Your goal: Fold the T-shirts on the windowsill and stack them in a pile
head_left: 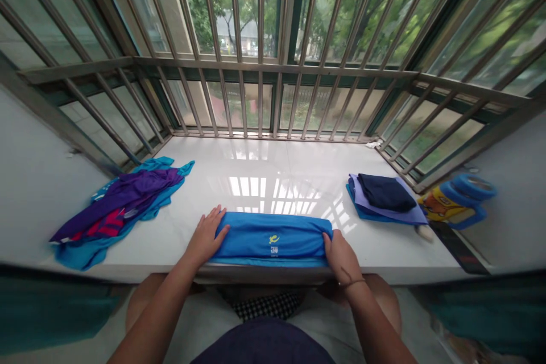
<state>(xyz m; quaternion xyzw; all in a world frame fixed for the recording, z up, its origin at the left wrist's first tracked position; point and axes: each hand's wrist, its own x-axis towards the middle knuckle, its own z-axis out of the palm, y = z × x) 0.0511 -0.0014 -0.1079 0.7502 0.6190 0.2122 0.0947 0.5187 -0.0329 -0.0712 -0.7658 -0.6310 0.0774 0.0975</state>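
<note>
A blue garment (256,233), folded into a long rectangle with a small yellow and white print, lies on the white sill near its front edge. My left hand (209,236) rests at the garment's left end, fingers stretched out and thumb on the cloth. At the opposite end, my right hand (340,251) has its thumb on top of the fabric and its other fingers hidden, holding the edge. A thin cord circles my right wrist.
Rumpled purple, red and turquoise clothes (128,205) lie at left. On the right are folded clothes (386,193), a blue and yellow bottle (458,199) and a dark flat object (458,247). Metal bars (260,68) line the window behind.
</note>
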